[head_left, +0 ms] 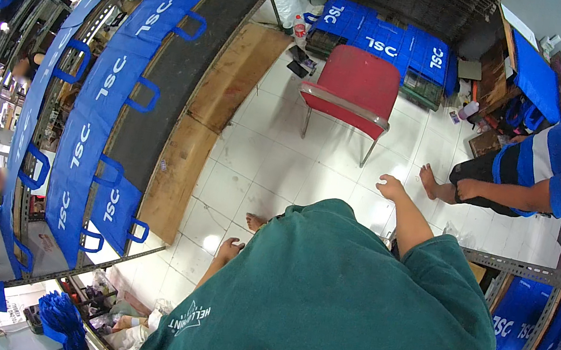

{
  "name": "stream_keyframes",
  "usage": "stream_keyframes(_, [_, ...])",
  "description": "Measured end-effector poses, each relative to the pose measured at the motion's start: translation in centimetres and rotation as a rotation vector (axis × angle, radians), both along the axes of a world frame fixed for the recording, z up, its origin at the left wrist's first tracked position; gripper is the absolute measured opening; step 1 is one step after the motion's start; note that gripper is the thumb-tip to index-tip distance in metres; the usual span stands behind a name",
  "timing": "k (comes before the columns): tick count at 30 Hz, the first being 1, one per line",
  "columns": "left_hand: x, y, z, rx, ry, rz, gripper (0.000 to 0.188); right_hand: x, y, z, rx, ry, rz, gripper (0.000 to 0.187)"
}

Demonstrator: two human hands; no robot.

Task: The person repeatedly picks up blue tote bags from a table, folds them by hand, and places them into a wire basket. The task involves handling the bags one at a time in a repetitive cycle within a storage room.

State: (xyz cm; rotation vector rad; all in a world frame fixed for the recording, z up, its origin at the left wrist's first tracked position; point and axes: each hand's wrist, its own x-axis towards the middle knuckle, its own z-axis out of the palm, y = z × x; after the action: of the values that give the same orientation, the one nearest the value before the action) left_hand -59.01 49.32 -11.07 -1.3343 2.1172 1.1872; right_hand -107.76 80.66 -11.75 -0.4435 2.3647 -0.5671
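one right hand [390, 187], fingers parted, near red chair [357, 82]; left hand [229, 248]: cannot tell.

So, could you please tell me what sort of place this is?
Probably a bag workshop or storeroom: blue printed bags with handles lie in a row at left, metal racking stands at right, and more blue goods lie beyond the red chair.

Bag workshop, per slotted-angle steel racks [538, 274] and long rows of flat, printed blue tote bags [94, 114]
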Motion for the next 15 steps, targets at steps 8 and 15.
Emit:
stream_keyframes(8, [2.5, -2.5, -5.0, 0.083, -0.009, 0.247, 0.051, -0.7, 0.8, -0.1, 0.062, 0.021, 0.02, 0.046])
stream_keyframes(15, [-2.8, -2.4, -1.5, 0.055, 0.068, 0.148, 0.048, -0.2, 0.6, -1.2, 0.023, -0.009, 0.0, 0.043])
